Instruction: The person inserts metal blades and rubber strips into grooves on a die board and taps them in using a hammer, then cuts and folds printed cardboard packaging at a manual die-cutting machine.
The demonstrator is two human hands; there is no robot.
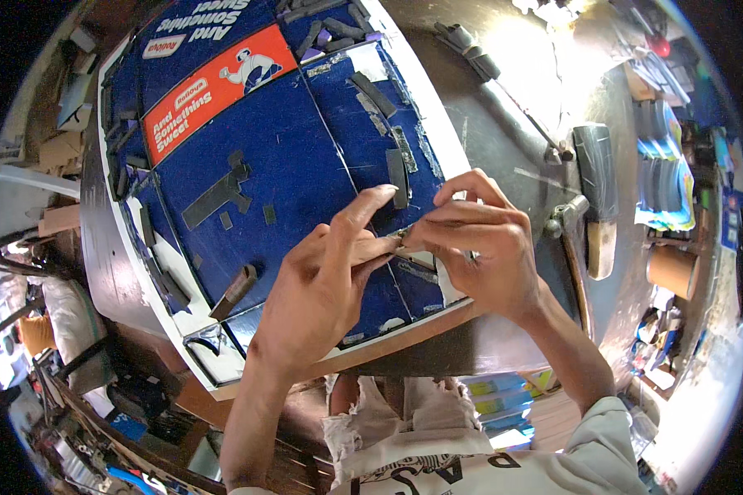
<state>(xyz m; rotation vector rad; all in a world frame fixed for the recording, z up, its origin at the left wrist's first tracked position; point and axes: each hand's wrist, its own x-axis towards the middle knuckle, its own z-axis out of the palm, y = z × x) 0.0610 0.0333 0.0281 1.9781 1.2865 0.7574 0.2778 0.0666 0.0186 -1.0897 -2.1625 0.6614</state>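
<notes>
My left hand point(309, 285) and my right hand point(483, 239) meet over the right part of a blue board point(256, 190) with white edges. Thumb and fingertips of both are pinched together around something small, mostly hidden between them. The left forefinger points up and away from the pinch. Just beyond the fingertips lies a dark flat strip point(397, 177) on the board. Farther up is another dark strip point(373, 95), beside torn silvery patches. Dark flat cut pieces point(216, 194) rest on the board's middle, left of my hands.
A short brown handled tool point(235, 290) lies near the board's front left. Dark offcuts point(330, 33) are heaped at its far edge. Right of the board, a hammer point(570, 219) and a broad dark tool with a wooden handle point(600, 247) lie on the dark table point(504, 157).
</notes>
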